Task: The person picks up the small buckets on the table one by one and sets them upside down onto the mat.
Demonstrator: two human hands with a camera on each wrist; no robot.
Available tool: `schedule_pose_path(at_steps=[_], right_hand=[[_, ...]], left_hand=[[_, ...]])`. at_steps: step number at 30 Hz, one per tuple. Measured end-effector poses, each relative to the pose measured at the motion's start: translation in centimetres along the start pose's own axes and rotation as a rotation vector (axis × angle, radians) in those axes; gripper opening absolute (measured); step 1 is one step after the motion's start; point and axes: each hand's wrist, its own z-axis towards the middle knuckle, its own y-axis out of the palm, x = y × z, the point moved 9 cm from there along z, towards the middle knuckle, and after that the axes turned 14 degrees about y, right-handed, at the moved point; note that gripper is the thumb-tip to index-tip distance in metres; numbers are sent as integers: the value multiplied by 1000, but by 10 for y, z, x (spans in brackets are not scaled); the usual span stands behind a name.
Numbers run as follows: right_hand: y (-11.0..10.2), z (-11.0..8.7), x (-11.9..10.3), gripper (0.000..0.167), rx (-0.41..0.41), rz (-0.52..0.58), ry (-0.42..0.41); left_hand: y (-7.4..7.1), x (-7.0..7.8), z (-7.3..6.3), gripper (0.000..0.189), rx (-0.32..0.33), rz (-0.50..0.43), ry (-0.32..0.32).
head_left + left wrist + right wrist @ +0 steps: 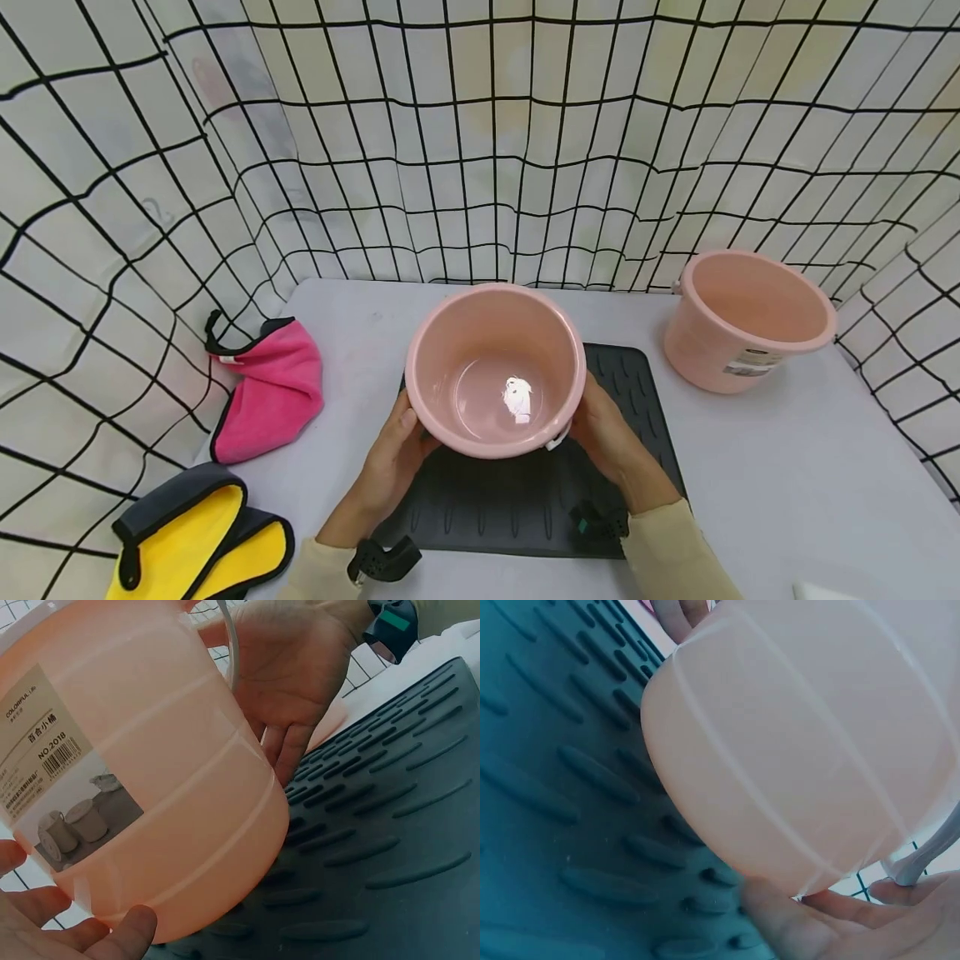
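Head view is showing you cradling a pink bucket (pixel 495 371) between both hands, tilted so its open mouth is facing up and toward you. Your left hand (pixel 390 462) is pressing against the bucket's left wall with fingers nearly straight, thumb lying near the rim. Your right hand (pixel 611 437) is doing the same on the right wall, palm flat to the plastic. Neither grip is curling round anything; both are flat and wide, sandwiching the bucket. The left wrist view is catching the label (pixel 52 772) on the bucket's side and the thin white handle (pixel 231 645) hanging by your right palm.

The bucket is hovering just over the dark ribbed mat (pixel 645 400) on the desk (pixel 787 492), its base tipped away from you and lifted off the ribs, as the right wrist view is showing. Its long axis is running from your chest outward and downward, midway between the two hands, so neither is nearer.

A second pink bucket (pixel 750 321) is standing upright at the far right, well apart.
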Motion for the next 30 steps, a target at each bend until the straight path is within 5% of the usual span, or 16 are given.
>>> schedule_pose_path(at_steps=[11,18,25,30], right_hand=[[16,-1,14,76,-143,74,200],[28,-3,5,73,-264,114,93],[36,-3,-6,49,-353,167,-28],[35,-2,-7,46,-339,122,-22]], left_hand=[[-1,5,0,58,8,-58,91],[-10,13,1,57,77,-40,170],[-27,20,6,68,163,120,28],[-41,30,14,73,125,194,-90]])
